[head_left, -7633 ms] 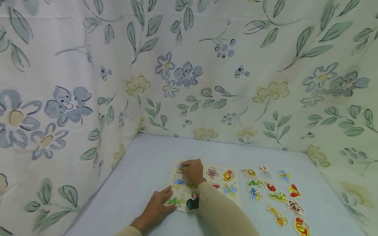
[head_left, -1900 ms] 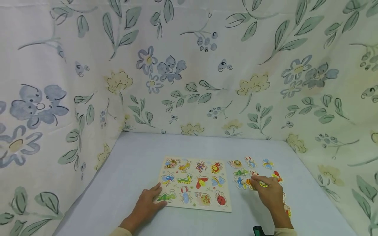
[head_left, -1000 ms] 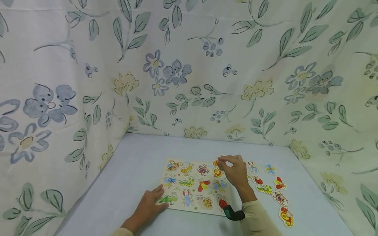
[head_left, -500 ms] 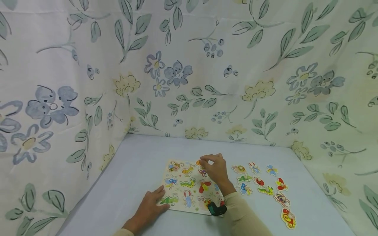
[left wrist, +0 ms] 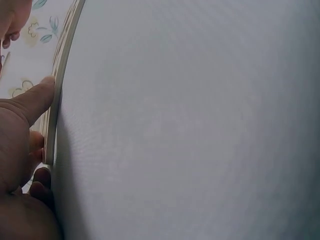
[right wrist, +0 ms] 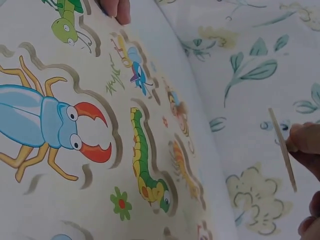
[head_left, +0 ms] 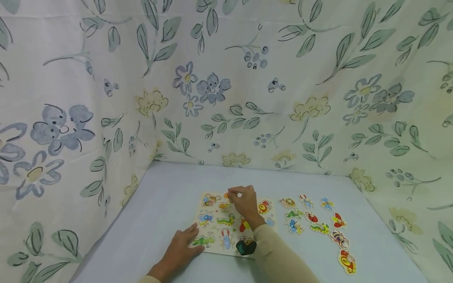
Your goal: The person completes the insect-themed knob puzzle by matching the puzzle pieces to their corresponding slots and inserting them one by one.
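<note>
Lower centre, the right hand (head_left: 245, 201) pinches an orange piece (head_left: 227, 195) above the orange insect recess (head_left: 224, 206), long axis unclear.

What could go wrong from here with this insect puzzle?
The orange-striped piece, pinched up near the far edge of the insect puzzle board by the right hand, could slip and drop. It looks tilted relative to the board, so it may go in misaligned. The left hand braces only the near-left corner, so the board might pivot if pressed firmly.
</note>
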`<action>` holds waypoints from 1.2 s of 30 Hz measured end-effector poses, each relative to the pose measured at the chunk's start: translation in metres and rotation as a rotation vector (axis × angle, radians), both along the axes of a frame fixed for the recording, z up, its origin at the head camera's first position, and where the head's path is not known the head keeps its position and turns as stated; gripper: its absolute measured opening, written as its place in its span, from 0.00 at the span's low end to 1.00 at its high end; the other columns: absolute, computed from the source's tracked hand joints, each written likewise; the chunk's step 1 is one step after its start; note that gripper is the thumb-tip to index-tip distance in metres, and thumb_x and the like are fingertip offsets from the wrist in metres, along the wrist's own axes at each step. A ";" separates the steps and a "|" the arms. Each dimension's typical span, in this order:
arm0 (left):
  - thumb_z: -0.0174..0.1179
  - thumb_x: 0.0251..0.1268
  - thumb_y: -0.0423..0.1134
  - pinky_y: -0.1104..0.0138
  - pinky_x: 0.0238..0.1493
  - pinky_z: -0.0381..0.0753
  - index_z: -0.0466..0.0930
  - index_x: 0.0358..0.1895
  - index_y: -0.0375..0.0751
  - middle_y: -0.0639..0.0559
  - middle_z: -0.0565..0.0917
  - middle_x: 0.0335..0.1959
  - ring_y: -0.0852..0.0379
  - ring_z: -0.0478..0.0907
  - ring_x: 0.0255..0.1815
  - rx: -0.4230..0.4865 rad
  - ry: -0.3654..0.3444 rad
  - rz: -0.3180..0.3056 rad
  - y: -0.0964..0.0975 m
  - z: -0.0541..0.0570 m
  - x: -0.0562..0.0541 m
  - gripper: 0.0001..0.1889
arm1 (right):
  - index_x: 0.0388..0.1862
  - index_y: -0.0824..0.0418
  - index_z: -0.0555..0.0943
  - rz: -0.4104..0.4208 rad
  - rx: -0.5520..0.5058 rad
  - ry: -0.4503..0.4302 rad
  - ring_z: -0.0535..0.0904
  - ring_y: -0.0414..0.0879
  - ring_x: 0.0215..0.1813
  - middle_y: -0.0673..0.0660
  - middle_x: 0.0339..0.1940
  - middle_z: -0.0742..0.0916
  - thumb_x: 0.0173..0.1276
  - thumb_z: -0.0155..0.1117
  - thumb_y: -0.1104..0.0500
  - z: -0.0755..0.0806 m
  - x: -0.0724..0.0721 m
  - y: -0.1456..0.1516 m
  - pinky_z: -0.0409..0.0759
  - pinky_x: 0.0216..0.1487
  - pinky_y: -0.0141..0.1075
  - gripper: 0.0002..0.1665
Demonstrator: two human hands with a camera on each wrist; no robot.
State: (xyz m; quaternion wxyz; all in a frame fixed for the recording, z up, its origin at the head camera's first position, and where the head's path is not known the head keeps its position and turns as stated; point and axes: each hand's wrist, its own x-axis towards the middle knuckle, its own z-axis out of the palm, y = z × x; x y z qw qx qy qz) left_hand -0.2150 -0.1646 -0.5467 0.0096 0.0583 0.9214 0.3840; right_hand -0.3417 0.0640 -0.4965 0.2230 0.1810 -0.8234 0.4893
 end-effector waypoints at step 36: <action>0.70 0.52 0.54 0.56 0.50 0.71 0.75 0.61 0.35 0.49 0.69 0.68 0.56 0.67 0.47 -0.040 0.021 -0.020 -0.001 -0.001 0.000 0.36 | 0.29 0.59 0.90 -0.070 0.124 -0.169 0.74 0.39 0.18 0.55 0.28 0.88 0.58 0.70 0.62 -0.050 -0.012 -0.019 0.67 0.20 0.32 0.03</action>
